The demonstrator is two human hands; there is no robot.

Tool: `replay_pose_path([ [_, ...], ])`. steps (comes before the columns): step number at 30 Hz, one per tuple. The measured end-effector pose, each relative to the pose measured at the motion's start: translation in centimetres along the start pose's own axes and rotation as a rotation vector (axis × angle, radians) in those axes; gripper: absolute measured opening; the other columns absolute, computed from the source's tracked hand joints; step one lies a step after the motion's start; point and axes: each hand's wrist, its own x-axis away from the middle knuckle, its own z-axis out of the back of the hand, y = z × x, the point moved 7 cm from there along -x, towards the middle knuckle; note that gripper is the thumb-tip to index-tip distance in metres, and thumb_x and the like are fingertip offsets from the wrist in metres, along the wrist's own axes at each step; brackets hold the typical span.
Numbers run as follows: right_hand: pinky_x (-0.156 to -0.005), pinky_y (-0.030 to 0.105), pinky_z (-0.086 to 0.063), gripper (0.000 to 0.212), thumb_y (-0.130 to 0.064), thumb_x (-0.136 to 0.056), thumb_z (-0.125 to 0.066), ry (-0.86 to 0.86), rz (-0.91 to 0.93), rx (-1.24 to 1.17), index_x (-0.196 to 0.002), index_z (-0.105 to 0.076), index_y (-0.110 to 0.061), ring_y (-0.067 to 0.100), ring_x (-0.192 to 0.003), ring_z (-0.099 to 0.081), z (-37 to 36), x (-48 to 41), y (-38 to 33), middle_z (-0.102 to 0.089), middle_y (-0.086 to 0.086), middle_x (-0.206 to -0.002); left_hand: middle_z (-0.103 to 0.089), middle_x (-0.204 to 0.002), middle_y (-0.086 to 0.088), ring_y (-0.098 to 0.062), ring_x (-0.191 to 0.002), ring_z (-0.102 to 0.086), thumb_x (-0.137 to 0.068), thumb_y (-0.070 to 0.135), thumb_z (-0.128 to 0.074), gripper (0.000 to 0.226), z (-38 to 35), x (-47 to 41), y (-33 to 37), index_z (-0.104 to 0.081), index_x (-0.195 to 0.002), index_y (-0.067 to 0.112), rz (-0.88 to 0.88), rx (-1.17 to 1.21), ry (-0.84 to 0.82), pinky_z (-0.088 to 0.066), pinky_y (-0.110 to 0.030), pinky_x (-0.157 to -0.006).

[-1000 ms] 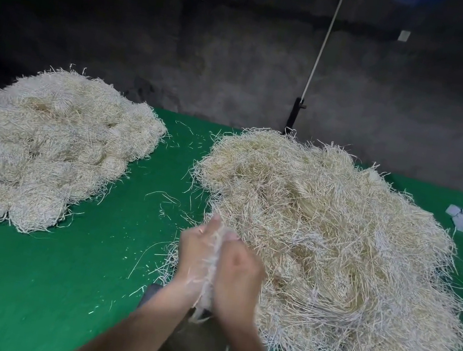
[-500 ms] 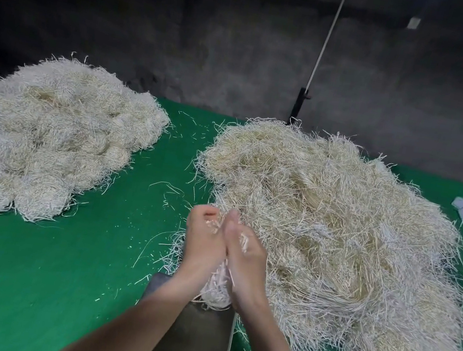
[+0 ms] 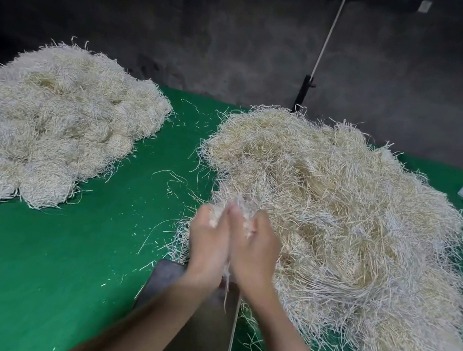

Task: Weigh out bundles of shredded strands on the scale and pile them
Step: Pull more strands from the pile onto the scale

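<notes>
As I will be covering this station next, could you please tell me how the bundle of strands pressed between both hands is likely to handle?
Probably floppy: ends droop from the bundle below the left hand and right hand toward the scale. Likely light for its bulk, being thin shreds. Apt to shed: stray strands litter the green table.

Head view, downward (close) over table (image 3: pixel 28 264)

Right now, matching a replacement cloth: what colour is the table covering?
The table covering is plain green; the head view shows it best.
</notes>
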Motion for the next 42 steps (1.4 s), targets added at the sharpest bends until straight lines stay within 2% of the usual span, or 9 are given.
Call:
replay_pose_path([
  [7,-0.047,0.026,-0.030,0.033,-0.051,-0.085,-0.047,-0.060,-0.055,-0.082,-0.060,-0.041,-0.029,0.004,-0.046,-0.036,-1.2,2.0,0.1,-0.044,-0.010,-0.050,-0.061,-0.100,0.015,-0.015,-0.095,-0.065,-0.096,0.047,-0.044,0.046,0.1,-1.2,1.5,-0.055,-0.127,0.015,0.087,-0.061,-0.023,-0.045,-0.017,-0.071],
  [10,-0.051,0.033,-0.045,0.045,-0.026,-0.094,-0.052,-0.019,-0.156,-0.153,-0.051,-0.041,-0.023,0.018,-0.059,-0.060,0.5,-0.6,1.9,-0.062,0.003,-0.060,-0.069,-0.099,-0.008,-0.019,-0.081,-0.067,-0.096,0.049,-0.042,0.045,-0.2,0.4,-0.5,-0.056,-0.123,0.016,0.180,-0.141,-0.044,-0.054,-0.029,-0.068],
  [19,-0.049,0.022,-0.027,0.047,-0.015,-0.095,-0.052,0.033,-0.217,-0.323,-0.051,-0.037,-0.022,0.002,-0.045,-0.029,0.4,1.2,2.9,-0.038,-0.010,-0.047,-0.060,-0.051,-0.003,-0.011,-0.049,-0.063,-0.096,0.047,-0.045,0.043,0.0,-0.4,-1.5,-0.059,-0.099,0.006,0.253,-0.181,-0.091,-0.048,-0.019,-0.044],
  [23,-0.075,0.019,-0.038,0.006,-0.027,-0.093,-0.053,-0.016,-0.160,-0.291,-0.088,-0.050,-0.028,-0.010,-0.085,-0.047,1.5,0.5,2.8,-0.051,-0.005,-0.106,-0.071,-0.099,-0.007,-0.019,-0.091,-0.066,-0.093,0.043,-0.053,0.034,0.5,-1.4,-0.9,-0.059,-0.104,0.012,0.173,-0.154,-0.106,-0.050,-0.031,-0.082],
  [26,-0.093,0.013,-0.033,0.039,-0.052,-0.092,-0.037,-0.133,-0.187,-0.419,-0.130,-0.030,-0.050,-0.026,-0.112,-0.032,1.5,-0.5,2.5,-0.026,-0.028,-0.141,-0.058,-0.108,0.003,-0.011,-0.096,-0.052,-0.092,0.045,-0.054,0.025,0.4,-1.9,-0.2,-0.055,-0.098,0.021,0.055,-0.321,-0.075,-0.035,-0.029,-0.084],
  [31,-0.095,0.020,-0.042,0.054,-0.063,-0.089,-0.034,-0.265,-0.126,-0.212,-0.128,-0.052,-0.030,-0.005,-0.111,-0.051,-2.3,2.5,1.1,-0.054,-0.018,-0.122,-0.054,-0.083,0.008,0.014,-0.063,-0.054,-0.093,0.043,-0.053,0.021,-0.6,-1.7,2.3,-0.048,-0.084,0.025,-0.318,-0.374,0.009,-0.039,-0.006,-0.053],
  [34,-0.069,0.025,-0.046,0.048,-0.052,-0.093,-0.039,-0.132,-0.315,-0.272,-0.103,-0.062,-0.012,0.007,-0.068,-0.053,-1.5,1.1,3.2,-0.061,-0.003,-0.089,-0.048,-0.070,0.006,-0.002,-0.054,-0.047,-0.096,0.045,-0.045,0.033,0.0,-2.2,0.4,-0.046,-0.075,0.020,-0.112,-0.274,0.019,-0.038,-0.013,-0.051],
  [38,-0.092,0.041,-0.048,0.043,-0.041,-0.097,-0.043,0.006,-0.715,-0.555,-0.114,-0.055,-0.003,0.027,-0.105,-0.059,-0.4,-0.9,7.4,-0.060,0.011,-0.109,-0.068,-0.090,0.003,-0.011,-0.085,-0.065,-0.093,0.047,-0.050,0.037,1.3,-1.6,-0.5,-0.062,-0.103,0.013,0.006,-0.107,-0.023,-0.054,-0.030,-0.075],
  [42,-0.063,0.026,-0.038,0.023,-0.037,-0.097,-0.043,0.145,-0.754,-0.593,-0.092,-0.049,-0.015,0.012,-0.071,-0.048,-0.2,-1.4,7.3,-0.046,-0.004,-0.079,-0.042,-0.128,0.033,-0.002,-0.124,-0.040,-0.050,0.092,-0.051,0.107,0.2,1.9,-2.2,-0.026,-0.143,0.046,0.017,-0.084,-0.162,-0.037,-0.043,-0.103],
])
